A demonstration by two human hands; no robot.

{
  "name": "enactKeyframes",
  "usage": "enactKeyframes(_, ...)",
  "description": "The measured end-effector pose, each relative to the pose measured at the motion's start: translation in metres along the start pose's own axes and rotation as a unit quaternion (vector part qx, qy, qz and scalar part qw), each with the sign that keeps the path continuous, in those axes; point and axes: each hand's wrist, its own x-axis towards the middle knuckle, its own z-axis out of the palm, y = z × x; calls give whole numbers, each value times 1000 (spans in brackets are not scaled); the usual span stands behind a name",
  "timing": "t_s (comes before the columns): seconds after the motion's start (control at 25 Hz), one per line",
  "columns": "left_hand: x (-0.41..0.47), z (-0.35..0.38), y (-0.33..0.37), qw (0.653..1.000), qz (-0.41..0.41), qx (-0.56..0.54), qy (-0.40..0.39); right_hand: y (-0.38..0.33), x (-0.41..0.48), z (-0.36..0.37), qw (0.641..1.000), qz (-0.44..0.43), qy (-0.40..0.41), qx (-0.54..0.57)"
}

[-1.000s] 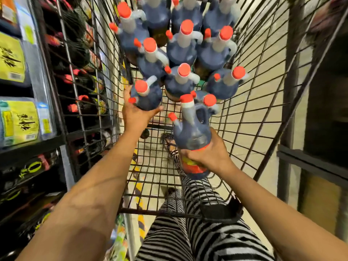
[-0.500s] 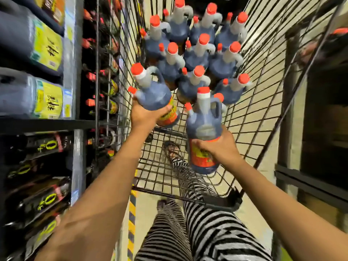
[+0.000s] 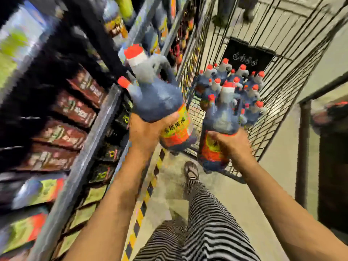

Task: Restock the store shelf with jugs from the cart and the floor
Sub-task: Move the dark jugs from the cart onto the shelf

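My left hand (image 3: 146, 133) grips a dark jug (image 3: 160, 102) with an orange cap and a yellow-orange label, held high beside the shelf (image 3: 88, 147) on the left. My right hand (image 3: 228, 145) holds a second jug (image 3: 220, 121) of the same kind by its body, just above the near end of the wire cart (image 3: 282, 102). Several more orange-capped jugs (image 3: 243, 80) stand packed in the cart's far half. The picture is blurred by motion.
The shelf on the left carries rows of dark bottles with red and yellow labels (image 3: 62, 113). A yellow-black striped line (image 3: 143, 206) runs along the floor by the shelf base. My striped trousers and sandalled foot (image 3: 191, 171) are below. A dark rack post (image 3: 303, 153) stands at right.
Both hands have lifted their jugs up out of the cart. The left jug has swung left toward the shelf, and the view has turned leftward.
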Motion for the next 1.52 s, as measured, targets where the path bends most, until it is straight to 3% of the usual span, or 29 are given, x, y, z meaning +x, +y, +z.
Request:
enactKeyframes(0.28,-117,-108,89,991,90,37,89,-71,-105,65,990,-93,-106,27)
enactKeyframes(0.48,-182,-167,124,977,78,20,197,-118,-159,108,963,-132,-227,62)
enactKeyframes(0.88,-211,-225,194,937,97,40,335,-236,-203,186,873,-173,-455,37)
enactKeyframes(1.04,-186,-244,211,909,106,72,397,-293,-201,217,843,-248,-477,3)
enactKeyframes(1.2,-163,-261,227,880,105,110,450,-326,-192,245,838,-253,-484,3)
enactKeyframes(1.52,-115,-288,230,811,87,209,539,-342,-184,301,809,-302,-505,-3)
